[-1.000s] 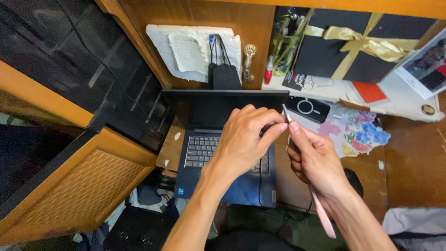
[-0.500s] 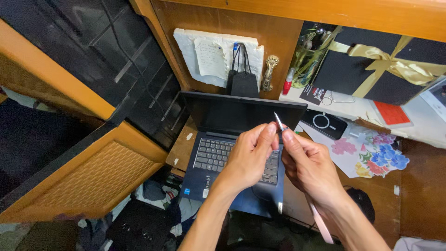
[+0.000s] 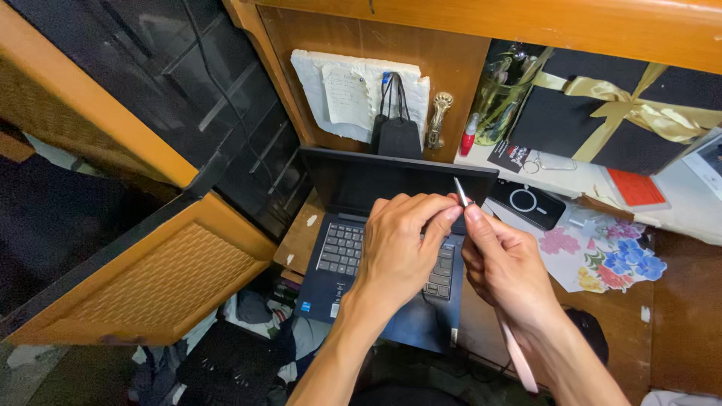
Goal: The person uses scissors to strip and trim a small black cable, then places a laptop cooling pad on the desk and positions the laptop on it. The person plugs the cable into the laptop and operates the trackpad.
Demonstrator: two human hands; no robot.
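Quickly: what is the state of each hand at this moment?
Left hand: closed, fingertips pinching the tip of the thin pen-like stick.
Right hand: closed around the same stick, whose pink end shows below the wrist.

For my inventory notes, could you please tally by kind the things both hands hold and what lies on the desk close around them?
Thin pen-like tools, pinched by left hand and right hand: 1
Laptops: 1
Dark phones: 1
Flower-print sheets: 1
Black gift boxes with gold ribbon: 1
Total: 5
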